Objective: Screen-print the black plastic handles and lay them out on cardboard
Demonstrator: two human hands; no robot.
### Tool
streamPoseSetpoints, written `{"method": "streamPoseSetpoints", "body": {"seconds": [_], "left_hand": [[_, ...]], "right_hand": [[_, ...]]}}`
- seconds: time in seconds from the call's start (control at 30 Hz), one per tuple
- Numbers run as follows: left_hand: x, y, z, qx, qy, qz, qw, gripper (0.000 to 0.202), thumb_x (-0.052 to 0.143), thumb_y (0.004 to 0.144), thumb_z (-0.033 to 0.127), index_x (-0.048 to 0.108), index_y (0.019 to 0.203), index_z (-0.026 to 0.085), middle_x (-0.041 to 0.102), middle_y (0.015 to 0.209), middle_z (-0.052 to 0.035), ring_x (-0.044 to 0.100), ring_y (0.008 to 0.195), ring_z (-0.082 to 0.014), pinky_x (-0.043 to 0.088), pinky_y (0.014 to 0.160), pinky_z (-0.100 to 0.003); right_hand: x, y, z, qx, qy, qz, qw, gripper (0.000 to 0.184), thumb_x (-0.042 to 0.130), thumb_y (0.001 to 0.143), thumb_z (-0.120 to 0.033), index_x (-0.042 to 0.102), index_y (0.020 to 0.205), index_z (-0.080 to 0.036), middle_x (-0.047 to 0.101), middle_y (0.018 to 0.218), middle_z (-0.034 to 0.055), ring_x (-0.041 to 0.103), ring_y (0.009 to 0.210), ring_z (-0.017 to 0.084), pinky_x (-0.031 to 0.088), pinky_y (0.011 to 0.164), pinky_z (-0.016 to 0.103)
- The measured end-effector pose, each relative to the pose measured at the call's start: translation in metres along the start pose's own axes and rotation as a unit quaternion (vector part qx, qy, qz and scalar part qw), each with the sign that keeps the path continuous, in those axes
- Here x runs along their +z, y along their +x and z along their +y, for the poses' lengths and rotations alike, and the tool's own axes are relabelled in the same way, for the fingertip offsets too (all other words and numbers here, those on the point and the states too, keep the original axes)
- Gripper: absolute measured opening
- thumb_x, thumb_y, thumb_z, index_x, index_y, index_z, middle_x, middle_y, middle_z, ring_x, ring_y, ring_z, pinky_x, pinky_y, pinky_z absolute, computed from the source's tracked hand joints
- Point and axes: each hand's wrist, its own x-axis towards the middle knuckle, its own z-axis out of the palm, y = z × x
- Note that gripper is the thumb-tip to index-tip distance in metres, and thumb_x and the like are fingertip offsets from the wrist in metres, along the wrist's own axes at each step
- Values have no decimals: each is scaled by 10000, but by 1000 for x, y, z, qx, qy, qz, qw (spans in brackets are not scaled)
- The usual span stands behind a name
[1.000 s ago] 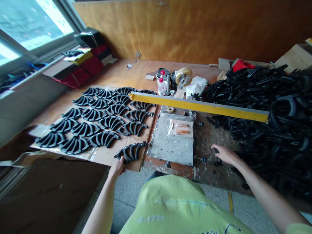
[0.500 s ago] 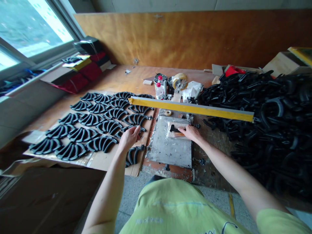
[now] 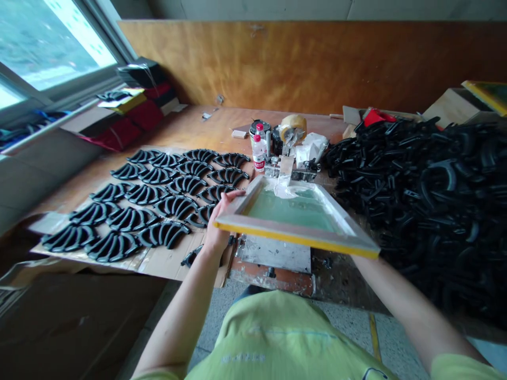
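A screen-printing frame (image 3: 304, 245) with a yellow front edge and pale green mesh (image 3: 293, 208) is tilted low over the metal base plate (image 3: 273, 253), covering most of it. My left hand (image 3: 219, 221) grips the frame's left side, fingers along its outer edge. Under the frame's right front corner my right forearm (image 3: 376, 274) disappears; the right hand and its fingers are hidden. A small black curved part (image 3: 192, 256) lies on the cardboard (image 3: 158, 261) near my left wrist. Whatever lies on the plate beneath the mesh cannot be seen.
Rows of black curved parts (image 3: 142, 195) cover the cardboard at left. At right is a large heap of black parts (image 3: 415, 195). Behind the frame stand a red-capped bottle (image 3: 259, 153), a tape roll (image 3: 293, 125) and a clamp (image 3: 309, 171). Boxes (image 3: 127, 113) sit by the window.
The frame, raised and seen edge-on before, has swung down toward me over the plate. My left hand has moved from the cardboard to its left side; my right hand has left the plate.
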Motion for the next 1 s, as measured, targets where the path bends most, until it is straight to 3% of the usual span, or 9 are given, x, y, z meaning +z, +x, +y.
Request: {"method": "streamPoseSetpoints", "body": {"seconds": [0.07, 0.13, 0.27, 0.37, 0.5, 0.67, 0.77, 0.83, 1.0], "left_hand": [[-15, -18, -27, -71, 22, -33, 997, 602, 479, 833, 653, 664, 1133, 165, 680, 928, -68, 579, 643, -134, 447, 531, -225], [-26, -31, -59, -138, 45, -68, 987, 632, 577, 795, 610, 606, 1255, 177, 680, 896, -53, 587, 664, -137, 456, 564, -221], [-29, -38, -116, -177, 68, -70, 979, 845, 653, 748, 539, 367, 1468, 201, 653, 793, -9, 592, 665, -141, 474, 615, -235], [-28, -35, -137, -173, 85, -60, 979, 806, 629, 772, 509, 368, 1469, 198, 643, 795, -6, 582, 657, -134, 466, 619, -232], [-30, -34, -144, -188, 84, -69, 976, 777, 620, 783, 527, 395, 1452, 202, 654, 843, -17, 595, 683, -143, 465, 633, -237], [-31, -35, -146, -204, 80, -58, 974, 785, 633, 758, 560, 431, 1429, 208, 676, 887, -28, 606, 686, -142, 461, 628, -233], [-30, -36, -147, -201, 89, -56, 974, 745, 631, 759, 552, 472, 1399, 207, 677, 877, -24, 602, 689, -139, 460, 631, -231], [-30, -36, -146, -194, 96, -50, 975, 715, 631, 758, 542, 501, 1376, 207, 673, 866, -21, 600, 694, -139, 462, 634, -230], [-28, -37, -134, -185, 98, -55, 976, 731, 617, 772, 534, 467, 1392, 179, 658, 809, -16, 582, 656, -136, 455, 602, -233]], "right_hand": [[-22, 6, 17, 67, -12, 34, 997, 320, 432, 920, -322, 719, 982, -195, 723, 865, 90, 670, 769, 235, 537, 735, 397], [-32, 24, 14, 83, -9, 63, 995, 287, 480, 899, -306, 702, 1036, -188, 713, 957, 110, 664, 813, 232, 540, 765, 380], [-16, 84, -42, -41, -38, 78, 995, 590, 692, 780, -277, 519, 1330, -149, 503, 1369, 158, 499, 1216, 293, 437, 1012, 432], [4, 119, -83, -70, -109, -20, 991, 498, 696, 774, -205, 560, 1245, -115, 574, 1247, 172, 518, 1151, 301, 440, 967, 423], [15, 114, -98, -60, -145, -160, 975, 176, 545, 876, -172, 650, 1003, -109, 677, 961, 124, 594, 924, 238, 450, 822, 331], [-1, 63, -83, -195, -92, -199, 956, 189, 483, 882, -161, 671, 882, -151, 676, 902, 95, 578, 922, 214, 409, 780, 284], [-13, 55, -77, -252, -66, -240, 935, 195, 498, 834, -115, 678, 853, -187, 673, 871, 56, 577, 897, 194, 386, 722, 264], [-14, 60, -77, -238, -70, -241, 938, 156, 535, 825, -148, 681, 837, -204, 672, 862, 38, 579, 860, 188, 379, 699, 262], [6, 50, -82, -201, -80, -149, 965, 244, 461, 868, -112, 689, 935, -167, 673, 962, 90, 554, 967, 223, 411, 783, 301]]}}
